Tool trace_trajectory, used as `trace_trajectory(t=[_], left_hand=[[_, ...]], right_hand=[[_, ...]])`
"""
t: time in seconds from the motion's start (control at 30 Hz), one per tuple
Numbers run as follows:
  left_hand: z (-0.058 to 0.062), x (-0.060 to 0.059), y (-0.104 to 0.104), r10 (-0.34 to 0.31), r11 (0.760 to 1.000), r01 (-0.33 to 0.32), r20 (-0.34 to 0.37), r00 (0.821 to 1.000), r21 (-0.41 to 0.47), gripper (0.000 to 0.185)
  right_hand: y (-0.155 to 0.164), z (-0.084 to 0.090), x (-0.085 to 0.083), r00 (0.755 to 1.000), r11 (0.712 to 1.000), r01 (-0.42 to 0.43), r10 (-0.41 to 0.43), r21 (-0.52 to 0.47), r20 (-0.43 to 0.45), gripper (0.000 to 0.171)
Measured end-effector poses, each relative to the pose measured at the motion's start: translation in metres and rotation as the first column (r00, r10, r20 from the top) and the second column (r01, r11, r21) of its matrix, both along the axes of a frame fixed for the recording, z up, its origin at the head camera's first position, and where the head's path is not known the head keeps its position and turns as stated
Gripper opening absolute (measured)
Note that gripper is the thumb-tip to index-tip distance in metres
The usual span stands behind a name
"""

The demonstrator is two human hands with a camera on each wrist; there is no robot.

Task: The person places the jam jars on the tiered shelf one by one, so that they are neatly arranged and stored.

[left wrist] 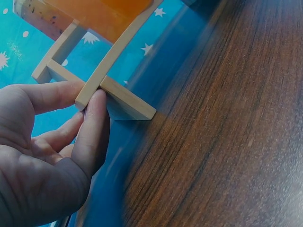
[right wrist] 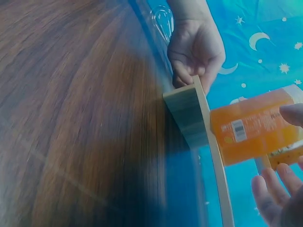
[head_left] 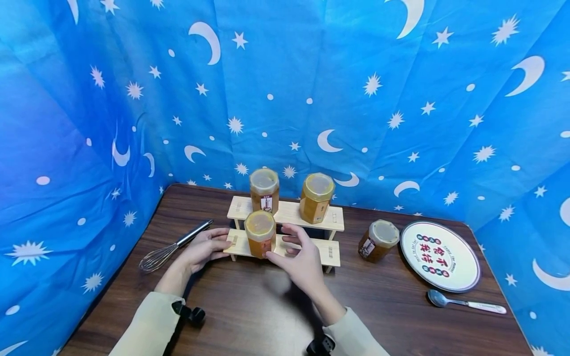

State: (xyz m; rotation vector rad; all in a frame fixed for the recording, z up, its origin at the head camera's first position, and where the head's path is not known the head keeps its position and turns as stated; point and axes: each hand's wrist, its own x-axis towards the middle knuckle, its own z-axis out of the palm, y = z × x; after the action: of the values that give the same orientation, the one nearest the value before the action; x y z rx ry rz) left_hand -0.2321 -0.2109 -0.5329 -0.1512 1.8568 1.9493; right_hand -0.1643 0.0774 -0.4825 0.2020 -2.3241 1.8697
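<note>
On the lower step of a small wooden rack (head_left: 327,249), near its left end, stands a jar (head_left: 260,239) of amber stuff with a pale lid, upright, its long axis vertical. The right hand (head_left: 299,262) is the nearer of the 2 hands: it sits just to the jar's right and slightly toward the person, fingers spread and loosely curved about the jar's side, thumb near its base; whether any finger actually touches the glass I cannot tell, and the right wrist view shows fingertips close beside the jar with a gap visible. The left hand (head_left: 206,247) lies to the jar's left, pinching the left end of the lower step between thumb (left wrist: 92,137) and fingers, so the 2 hands are apart with the jar between them. Up on the higher step stand 2 more jars (head_left: 264,190) (head_left: 316,197), and a 4th jar (head_left: 378,240) rests on the brown worktop (head_left: 249,306) right of the rack. Farther right lie a printed plate (head_left: 463,277) and a spoon (head_left: 465,302); a whisk (head_left: 171,247) lies left of the left hand. Blue cloth (head_left: 401,99) with moons and stars hangs behind.
</note>
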Motion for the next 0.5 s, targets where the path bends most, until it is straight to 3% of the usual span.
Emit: trace_trajectory(t=[0.3,0.5], left_hand=[[0.0,0.0,0.0,-0.002,1.0,0.002,0.008,1.0,0.001,0.068],[0.001,0.0,0.0,-0.005,1.0,0.005,0.013,1.0,-0.001,0.068]], right_hand=[[0.03,-0.001,0.012,0.998,0.998,0.059,-0.059,-0.019,-0.023,0.064],[0.055,-0.008,0.022,0.986,0.987,0.161,-0.162,-0.018,-0.037,0.064]])
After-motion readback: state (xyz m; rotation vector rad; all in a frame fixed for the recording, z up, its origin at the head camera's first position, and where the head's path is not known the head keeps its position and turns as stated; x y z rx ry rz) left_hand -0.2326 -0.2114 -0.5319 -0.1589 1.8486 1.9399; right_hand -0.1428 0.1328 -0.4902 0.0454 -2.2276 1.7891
